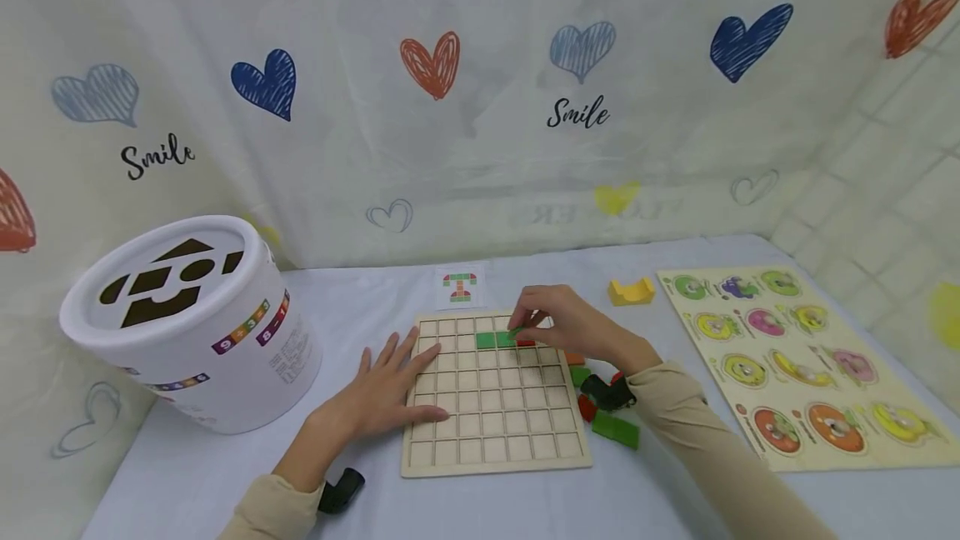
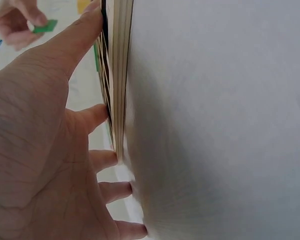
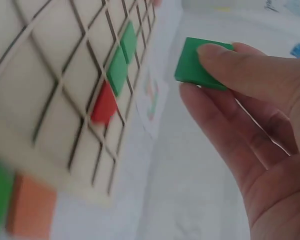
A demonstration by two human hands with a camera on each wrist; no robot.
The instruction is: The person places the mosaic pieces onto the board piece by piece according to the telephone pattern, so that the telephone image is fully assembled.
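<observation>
- The right hand [image 1: 573, 327] hovers over the far edge of the wooden grid board [image 1: 495, 432], its fingers [image 3: 225, 55] clamped on a small green tile [image 3: 195, 67], thumb on one side and forefinger on the other, lifted clear of the board.
- On the board's far rows lie two green tiles [image 1: 495, 340] side by side, with a red tile [image 1: 527, 343] just beside them.
- The left hand [image 1: 390, 394] lies flat at the board's left edge, fingers straight and spread apart, fingertips touching the board and worktop [image 1: 225, 473].
- Loose green, red and orange pieces [image 1: 615, 429] lie on the worktop just off the board's right edge.
- A small pattern card [image 1: 460, 287] sits beyond the board's far edge.
- A white shape-sorter bucket [image 1: 195, 323] stands near the worktop's left edge; a fruit peg puzzle [image 1: 795, 365] lies by the right edge, a yellow block [image 1: 631, 292] just beside its far corner.
</observation>
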